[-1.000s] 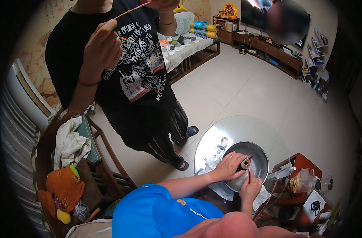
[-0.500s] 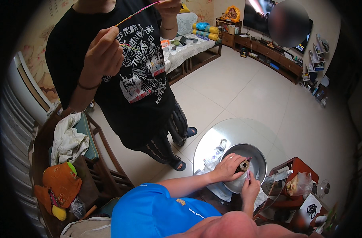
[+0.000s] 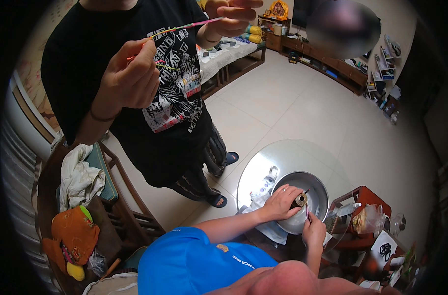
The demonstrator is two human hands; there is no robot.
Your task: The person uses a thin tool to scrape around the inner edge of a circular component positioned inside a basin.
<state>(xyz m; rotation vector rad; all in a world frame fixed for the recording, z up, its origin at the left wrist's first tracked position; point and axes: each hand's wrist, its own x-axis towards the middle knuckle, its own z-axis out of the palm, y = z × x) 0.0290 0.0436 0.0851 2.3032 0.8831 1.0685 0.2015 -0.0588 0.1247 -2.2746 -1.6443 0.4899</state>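
My left hand (image 3: 282,202) curls round a brownish, metallic-looking cylinder (image 3: 300,199) with a round hole in its end. It holds this over a shiny metal basin (image 3: 323,189) on a round glass table (image 3: 251,169). Just to the right, the fingers of my right hand (image 3: 314,231) close on a slim pinkish stick (image 3: 307,211), whose upper end reaches the cylinder. The stick's exact kind is too small to tell. A short dark reddish tip shows above the cylinder.
A standing person in a black T-shirt (image 3: 130,113) stretches a thin multicoloured cord (image 3: 184,26) between both hands. A wooden chair with cloths (image 3: 81,182) stands at left. A red-brown stool (image 3: 369,196) with a plastic bag (image 3: 369,221) is at right. White cloth (image 3: 273,233) lies by the basin.
The view has shifted slightly. My right hand sits a little lower and further right of the cylinder. The standing person's hands and cord have moved right in the picture.
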